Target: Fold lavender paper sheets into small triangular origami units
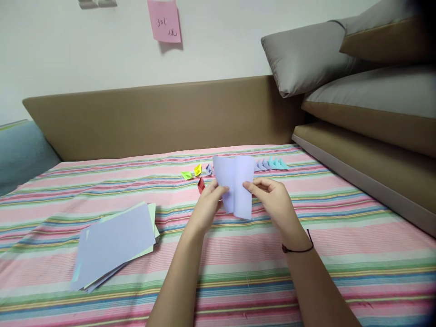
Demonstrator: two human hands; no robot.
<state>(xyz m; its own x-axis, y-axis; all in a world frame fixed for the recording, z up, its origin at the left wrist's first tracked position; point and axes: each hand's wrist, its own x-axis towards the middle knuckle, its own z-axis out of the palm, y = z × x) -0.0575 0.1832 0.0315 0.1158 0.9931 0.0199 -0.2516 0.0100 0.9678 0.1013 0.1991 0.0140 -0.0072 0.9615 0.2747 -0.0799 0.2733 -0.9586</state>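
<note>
A lavender sheet of paper (235, 184) is held up above the striped bedsheet, bent along a vertical fold down its middle. My left hand (208, 202) pinches its left edge, and my right hand (274, 200) pinches its right edge; a dark cord sits on that wrist. Behind the sheet a row of small folded paper boats lies on the bed: green (186, 175), yellow (198, 170), lavender (208, 169), and further right lavender and light blue ones (272, 164). A red folded boat (201, 184) lies just left of my left hand.
A stack of lavender and pale green sheets (114, 245) lies at the left on the striped bedsheet (357, 254). A brown padded headboard (163, 118) runs along the back. Grey and brown cushions (368, 91) are piled at right. A pink note (164, 20) hangs on the wall.
</note>
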